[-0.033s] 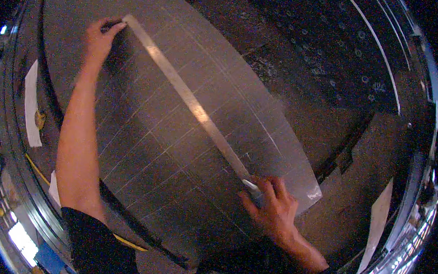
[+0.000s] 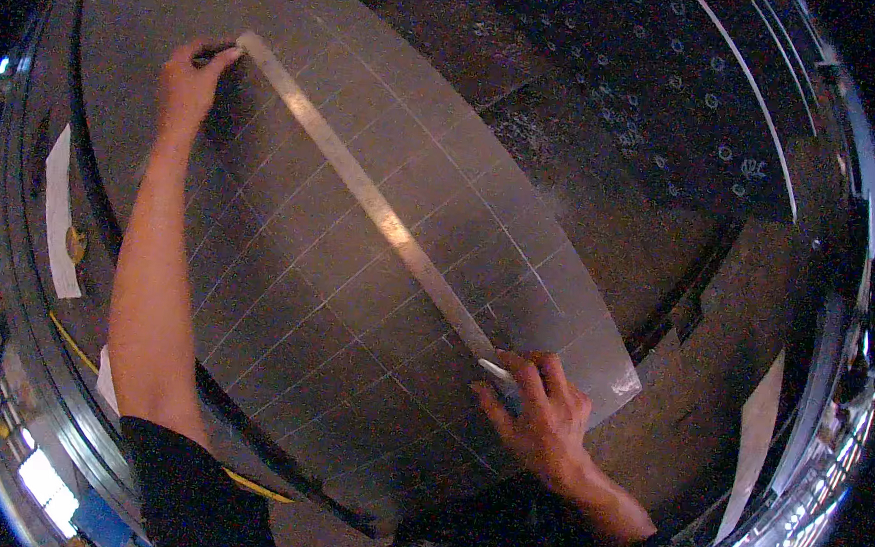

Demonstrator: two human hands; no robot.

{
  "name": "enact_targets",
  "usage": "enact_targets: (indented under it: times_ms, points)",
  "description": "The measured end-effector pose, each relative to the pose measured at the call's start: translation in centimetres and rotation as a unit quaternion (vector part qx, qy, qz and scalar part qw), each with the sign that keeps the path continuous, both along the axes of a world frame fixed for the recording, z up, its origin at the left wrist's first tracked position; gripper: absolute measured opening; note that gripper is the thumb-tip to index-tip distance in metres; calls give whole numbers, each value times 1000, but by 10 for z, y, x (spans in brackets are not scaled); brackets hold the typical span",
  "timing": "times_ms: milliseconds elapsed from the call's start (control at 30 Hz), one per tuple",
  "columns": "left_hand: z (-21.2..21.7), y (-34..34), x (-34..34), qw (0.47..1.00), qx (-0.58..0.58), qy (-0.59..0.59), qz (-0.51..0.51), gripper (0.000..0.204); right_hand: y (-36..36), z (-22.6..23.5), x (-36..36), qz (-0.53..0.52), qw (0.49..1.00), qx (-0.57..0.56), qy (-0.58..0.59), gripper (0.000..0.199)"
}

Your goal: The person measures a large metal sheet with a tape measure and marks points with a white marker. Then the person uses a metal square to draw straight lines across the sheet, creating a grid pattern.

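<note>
A long, flat steel ruler (image 2: pixel 348 173) lies diagonally across a large dull-grey sheet (image 2: pixel 545 325) scored with a grid of thin pale lines. At its far left end, my left hand (image 2: pixel 191 73) pinches the ruler's tip between thumb and fingers. A dark gap or dark thin thing shows among those fingers; which, I cannot tell. My right hand (image 2: pixel 547 416) rests over the near right end. Its fingers curl round a pale blue-grey object (image 2: pixel 499 380) with a white edge, whose kind is partly hidden by the hand.
A dark curved strip (image 2: pixel 247 432) runs along the sheet's near left edge, beside a yellow line (image 2: pixel 82 347). White paper strips (image 2: pixel 59 210) lie at the left, one with a small yellow thing (image 2: pixel 78 245). A dark panel with chalk-like circles (image 2: pixel 659 97) lies far right.
The view has shifted slightly, so ruler and hands sit a little farther left. Both hands keep the same grip, and the ruler lies at nearly the same slant.
</note>
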State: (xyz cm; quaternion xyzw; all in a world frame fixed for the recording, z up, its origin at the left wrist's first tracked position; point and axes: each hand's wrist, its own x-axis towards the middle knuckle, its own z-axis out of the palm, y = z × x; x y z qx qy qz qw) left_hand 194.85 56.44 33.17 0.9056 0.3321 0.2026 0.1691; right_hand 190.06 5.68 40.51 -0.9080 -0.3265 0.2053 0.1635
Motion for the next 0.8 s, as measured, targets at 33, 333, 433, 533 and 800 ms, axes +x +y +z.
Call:
enact_targets:
  times_ms: [33,333,433,533,800]
  points:
    - [1,15,-3,1000,-15,-5,0,41,2,1,1,-4,1000,10,3,37]
    - [5,47,-5,1000,-8,-12,-1,40,5,7,7,-27,999,28,-11,35]
    - [14,36,-3,1000,-1,12,16,41,4,1,8,-23,998,54,-31,37]
    - [20,25,-1,999,7,14,28,40,4,0,11,-23,998,55,-31,39]
    - [18,33,-8,999,32,7,19,45,10,3,6,-59,997,47,-19,35]
